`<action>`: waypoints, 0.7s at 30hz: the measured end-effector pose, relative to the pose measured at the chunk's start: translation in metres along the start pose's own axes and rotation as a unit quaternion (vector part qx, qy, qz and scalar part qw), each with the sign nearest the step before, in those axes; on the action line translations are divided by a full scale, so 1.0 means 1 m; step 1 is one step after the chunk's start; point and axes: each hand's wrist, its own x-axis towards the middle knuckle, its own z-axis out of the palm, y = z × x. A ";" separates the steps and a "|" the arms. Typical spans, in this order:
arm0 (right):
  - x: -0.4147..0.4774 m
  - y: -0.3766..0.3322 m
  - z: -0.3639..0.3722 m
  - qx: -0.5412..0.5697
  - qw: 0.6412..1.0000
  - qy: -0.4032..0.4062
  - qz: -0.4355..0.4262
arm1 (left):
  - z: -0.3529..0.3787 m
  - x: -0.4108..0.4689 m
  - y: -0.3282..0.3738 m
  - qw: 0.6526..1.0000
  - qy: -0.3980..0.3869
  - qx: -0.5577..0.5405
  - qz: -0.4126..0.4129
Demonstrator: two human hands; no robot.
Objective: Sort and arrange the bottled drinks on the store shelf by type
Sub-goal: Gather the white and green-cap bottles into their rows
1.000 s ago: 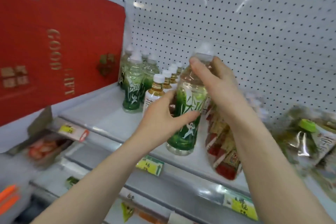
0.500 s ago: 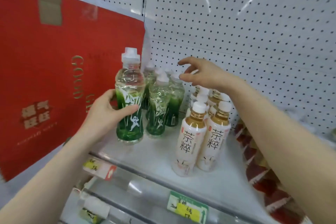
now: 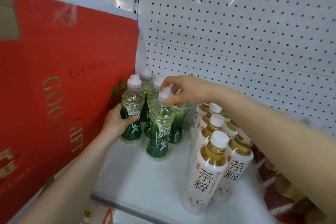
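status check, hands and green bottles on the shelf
Left hand grips left green bottle, beside red gift box. Right hand pinches front green bottle by cap. Tea bottles grouped right, clear of both.

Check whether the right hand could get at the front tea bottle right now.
Probably, once it lets go: the right hand pinches the cap of a green bottle, but the front tea bottle stands uncovered at the front of the shelf, nothing before it.

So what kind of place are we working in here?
Likely a shop aisle: pegboard back wall, a shelf stocked with matching green bottles and tea bottles, a price tag on its front edge.
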 end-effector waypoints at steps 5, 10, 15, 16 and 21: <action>0.001 0.001 0.002 0.059 0.998 -0.002 0.007 | 0.011 0.020 -0.003 1.000 -0.010 -0.018 0.013; -0.001 -0.003 0.001 0.041 0.999 -0.004 0.008 | 0.014 0.022 0.002 0.999 -0.022 0.019 0.019; -0.001 0.018 -0.026 0.147 0.986 0.065 0.033 | 0.020 -0.028 0.033 0.972 0.136 0.012 0.192; 0.003 0.026 -0.031 0.109 0.986 0.118 0.049 | 0.026 -0.041 0.040 0.975 0.095 0.008 0.202; 0.022 0.038 -0.014 -0.079 0.990 -0.012 0.119 | 0.057 -0.061 0.049 0.972 -0.018 0.163 0.171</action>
